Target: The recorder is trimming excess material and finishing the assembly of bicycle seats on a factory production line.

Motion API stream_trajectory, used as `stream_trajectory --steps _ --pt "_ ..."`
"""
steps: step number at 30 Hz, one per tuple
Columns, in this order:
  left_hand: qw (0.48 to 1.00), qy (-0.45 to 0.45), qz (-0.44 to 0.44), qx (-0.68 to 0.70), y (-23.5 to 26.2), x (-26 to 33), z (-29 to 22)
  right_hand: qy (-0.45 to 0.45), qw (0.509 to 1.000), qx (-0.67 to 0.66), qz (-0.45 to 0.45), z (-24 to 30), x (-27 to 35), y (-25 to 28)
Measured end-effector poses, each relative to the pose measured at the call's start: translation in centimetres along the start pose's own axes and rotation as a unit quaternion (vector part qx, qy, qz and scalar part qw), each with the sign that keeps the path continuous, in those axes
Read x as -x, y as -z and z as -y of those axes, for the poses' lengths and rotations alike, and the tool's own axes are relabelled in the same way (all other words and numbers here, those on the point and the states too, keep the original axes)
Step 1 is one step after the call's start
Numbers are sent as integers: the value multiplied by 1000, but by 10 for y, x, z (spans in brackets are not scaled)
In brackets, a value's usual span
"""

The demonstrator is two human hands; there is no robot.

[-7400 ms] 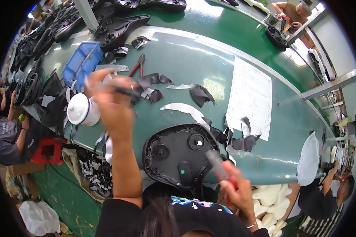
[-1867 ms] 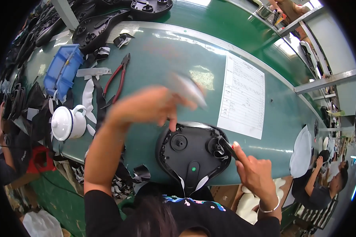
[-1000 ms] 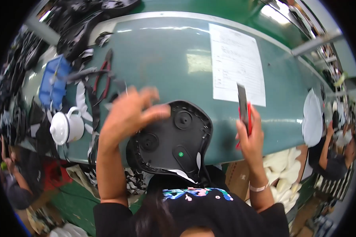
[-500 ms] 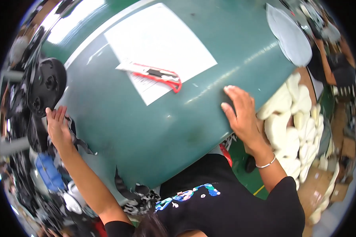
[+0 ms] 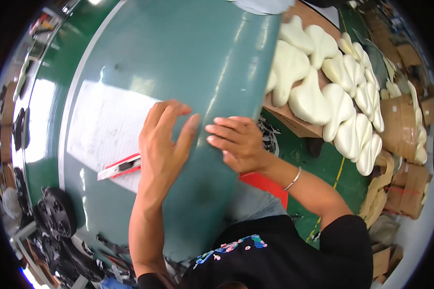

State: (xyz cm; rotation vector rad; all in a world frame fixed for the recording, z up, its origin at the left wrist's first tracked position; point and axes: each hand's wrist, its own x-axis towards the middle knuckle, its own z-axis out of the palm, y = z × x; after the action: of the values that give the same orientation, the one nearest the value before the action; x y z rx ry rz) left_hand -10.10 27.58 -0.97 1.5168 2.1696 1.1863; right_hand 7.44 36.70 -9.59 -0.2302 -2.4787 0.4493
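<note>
My left hand [image 5: 164,139] is over the green tabletop [image 5: 188,192], thumb and curved fingers apart, with nothing in it. Just to its right is my right hand [image 5: 238,143], also without anything in it, its fingers loosely bent and pointing toward the left hand. A small gap separates the two. A sheet of white paper [image 5: 101,115] lies to the left, partly covered by the left hand. On the paper rests a red and white utility knife [image 5: 123,167], its far end hidden behind my left wrist.
Cream saddle-shaped foam pads [image 5: 311,101] are heaped on a brown cardboard box [image 5: 294,124] beyond the table's right edge. Grey flat pieces [image 5: 263,5] lie at the far edge. Black moulded seats [image 5: 55,212] stand at the lower left. Cardboard cartons [image 5: 400,127] are farther right.
My view has swung right, bringing more foam pads in. My left hand has left the black seats and come in beside the right hand over the table. The knife stays on the paper.
</note>
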Motion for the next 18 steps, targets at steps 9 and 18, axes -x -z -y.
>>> stream_trajectory --steps 9,18 --pt "959 -21 44 -281 -111 -14 -7 -190 966 -166 -64 -26 145 -32" --pt "943 6 93 -319 -129 -22 -16 -619 716 -317 59 -224 400 -233"
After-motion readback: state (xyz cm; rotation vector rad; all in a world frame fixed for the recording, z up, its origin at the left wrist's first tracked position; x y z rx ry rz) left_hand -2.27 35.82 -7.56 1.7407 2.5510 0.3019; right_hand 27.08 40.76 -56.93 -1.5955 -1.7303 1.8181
